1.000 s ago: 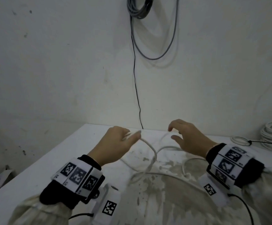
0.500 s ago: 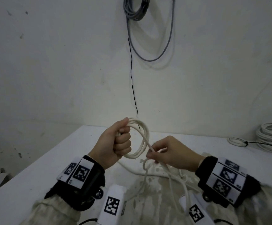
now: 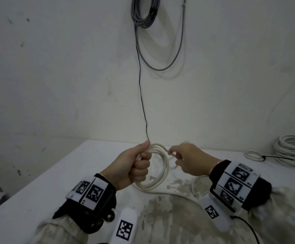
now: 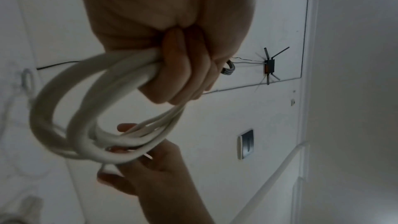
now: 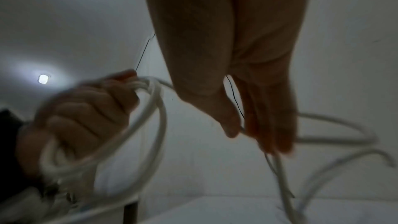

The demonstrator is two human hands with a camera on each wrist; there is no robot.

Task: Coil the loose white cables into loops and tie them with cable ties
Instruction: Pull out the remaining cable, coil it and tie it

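My left hand (image 3: 139, 164) is a fist around several loops of white cable (image 3: 164, 166), held just above the white table (image 3: 37, 191). The same coil (image 4: 86, 125) hangs below the fist (image 4: 183, 74) in the left wrist view. My right hand (image 3: 182, 159) is just right of the coil and pinches a strand of the cable between thumb and fingers (image 5: 254, 125). The loose tail of the cable (image 3: 178, 193) trails across the table under my right wrist. The coil and fist (image 5: 86, 117) appear blurred in the right wrist view.
A bundled white cable coil (image 3: 294, 152) and a small tied loop (image 3: 254, 156) lie at the table's far right. Grey cable (image 3: 146, 13) hangs on the wall above, with a thin black wire (image 3: 141, 85) running down to the table edge. The table surface near me is stained.
The coil in my left fist has gained loops and grown larger. My right hand rose from the table beside the coil to its upper right, bringing a strand with it.
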